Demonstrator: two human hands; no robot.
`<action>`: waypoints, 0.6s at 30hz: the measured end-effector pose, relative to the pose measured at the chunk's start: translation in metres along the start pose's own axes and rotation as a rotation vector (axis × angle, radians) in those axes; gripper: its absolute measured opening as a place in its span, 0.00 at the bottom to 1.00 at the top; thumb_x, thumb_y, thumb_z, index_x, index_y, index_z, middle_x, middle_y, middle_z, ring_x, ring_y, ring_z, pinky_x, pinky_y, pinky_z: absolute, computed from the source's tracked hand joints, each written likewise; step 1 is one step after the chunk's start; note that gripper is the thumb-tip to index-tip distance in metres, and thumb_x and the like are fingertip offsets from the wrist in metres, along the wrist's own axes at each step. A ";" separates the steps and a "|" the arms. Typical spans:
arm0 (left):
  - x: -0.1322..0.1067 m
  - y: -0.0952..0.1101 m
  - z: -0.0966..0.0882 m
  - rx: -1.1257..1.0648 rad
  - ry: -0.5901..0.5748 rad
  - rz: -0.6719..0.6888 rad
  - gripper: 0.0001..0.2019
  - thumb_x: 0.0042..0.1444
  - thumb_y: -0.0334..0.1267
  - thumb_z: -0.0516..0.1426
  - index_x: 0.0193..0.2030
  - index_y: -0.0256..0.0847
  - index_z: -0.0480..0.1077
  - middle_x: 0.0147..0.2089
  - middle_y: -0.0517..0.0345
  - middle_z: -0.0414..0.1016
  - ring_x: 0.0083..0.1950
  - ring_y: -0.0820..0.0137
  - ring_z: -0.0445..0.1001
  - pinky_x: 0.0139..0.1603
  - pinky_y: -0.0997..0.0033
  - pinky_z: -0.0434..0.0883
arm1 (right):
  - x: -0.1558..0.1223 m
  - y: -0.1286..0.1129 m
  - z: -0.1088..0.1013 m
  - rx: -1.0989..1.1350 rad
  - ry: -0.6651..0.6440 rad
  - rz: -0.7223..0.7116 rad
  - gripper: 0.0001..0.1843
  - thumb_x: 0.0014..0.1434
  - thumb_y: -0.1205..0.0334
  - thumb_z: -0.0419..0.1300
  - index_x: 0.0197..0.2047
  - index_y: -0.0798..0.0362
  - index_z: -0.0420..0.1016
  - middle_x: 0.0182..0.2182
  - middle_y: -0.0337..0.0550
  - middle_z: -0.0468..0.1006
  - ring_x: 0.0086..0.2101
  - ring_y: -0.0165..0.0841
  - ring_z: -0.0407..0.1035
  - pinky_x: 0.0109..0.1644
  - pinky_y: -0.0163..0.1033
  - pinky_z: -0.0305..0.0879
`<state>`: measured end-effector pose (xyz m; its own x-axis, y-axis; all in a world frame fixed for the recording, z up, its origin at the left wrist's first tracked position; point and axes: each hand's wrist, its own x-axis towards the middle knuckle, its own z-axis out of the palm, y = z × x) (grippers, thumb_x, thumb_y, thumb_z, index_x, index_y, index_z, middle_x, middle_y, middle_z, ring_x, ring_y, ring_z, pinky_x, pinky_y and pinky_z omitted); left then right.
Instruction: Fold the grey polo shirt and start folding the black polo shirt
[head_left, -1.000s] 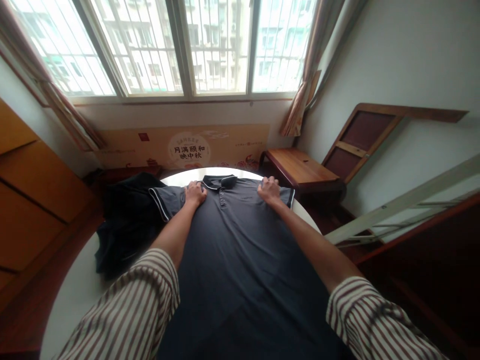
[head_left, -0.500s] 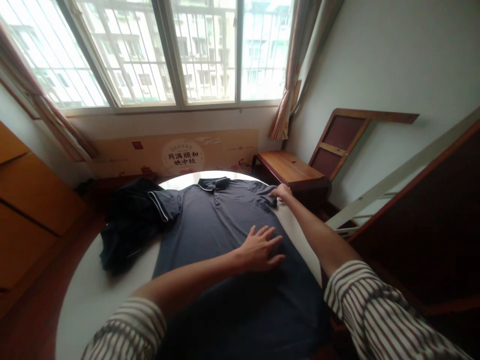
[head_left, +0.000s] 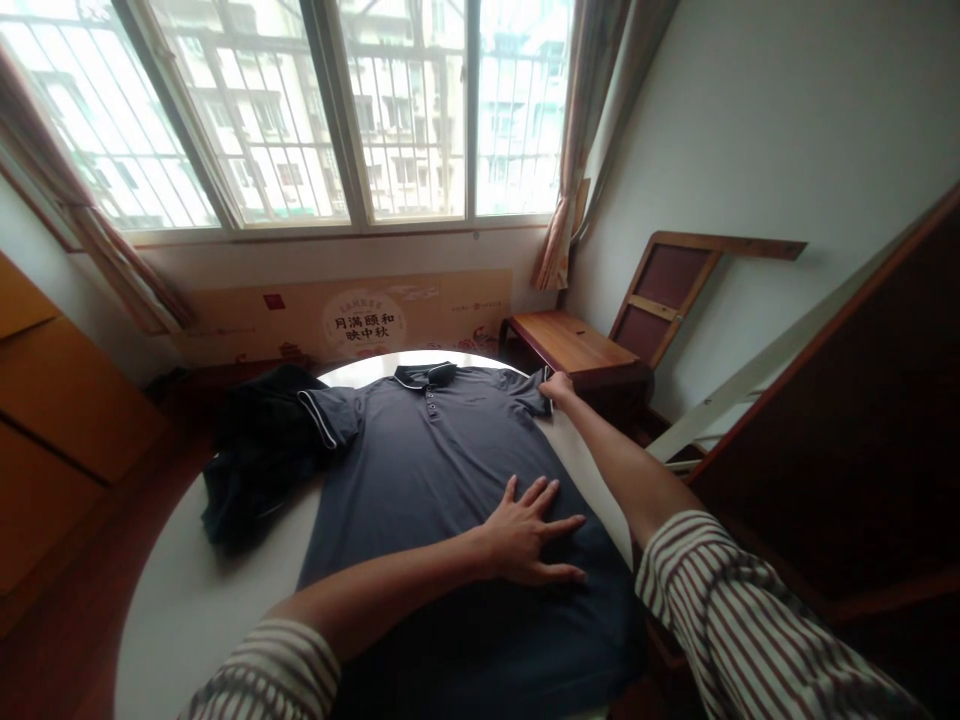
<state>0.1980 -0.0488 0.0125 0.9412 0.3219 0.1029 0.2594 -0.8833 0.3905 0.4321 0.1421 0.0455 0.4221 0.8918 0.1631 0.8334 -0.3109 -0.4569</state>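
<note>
Head camera view: my left hand [head_left: 523, 540] lies flat on a dark grey polo shirt [head_left: 442, 470], its fingers [head_left: 551, 497] spread wide. My right hand [head_left: 559, 388] sits at the end of the shirt's near-window sleeve [head_left: 529, 395], fingers curled at its white-trimmed hem; I cannot tell whether they pinch it. The shirt lies spread on a round white table [head_left: 180, 610], its collar [head_left: 424, 375] well beyond my left fingers. Left of those fingers, a heap of dark clothing [head_left: 259, 450] touches the shirt's other sleeve [head_left: 330, 415]. Just beyond my right fingers stands a low wooden bench [head_left: 570, 342], and a printed cardboard panel [head_left: 345, 325] leans along the wall under the window [head_left: 405, 110].
</note>
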 end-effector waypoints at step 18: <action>-0.001 0.001 0.003 0.031 0.036 -0.003 0.39 0.59 0.68 0.49 0.72 0.53 0.53 0.76 0.44 0.39 0.75 0.45 0.39 0.67 0.28 0.42 | -0.023 -0.048 -0.003 -0.094 -0.407 -0.196 0.24 0.47 0.51 0.72 0.42 0.62 0.79 0.32 0.55 0.82 0.26 0.38 0.76 0.26 0.37 0.72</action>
<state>0.1981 -0.0508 0.0103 0.9320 0.3363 0.1350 0.2695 -0.8923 0.3622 0.3837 0.1355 0.0660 0.0946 0.9873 -0.1273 0.9201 -0.1355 -0.3675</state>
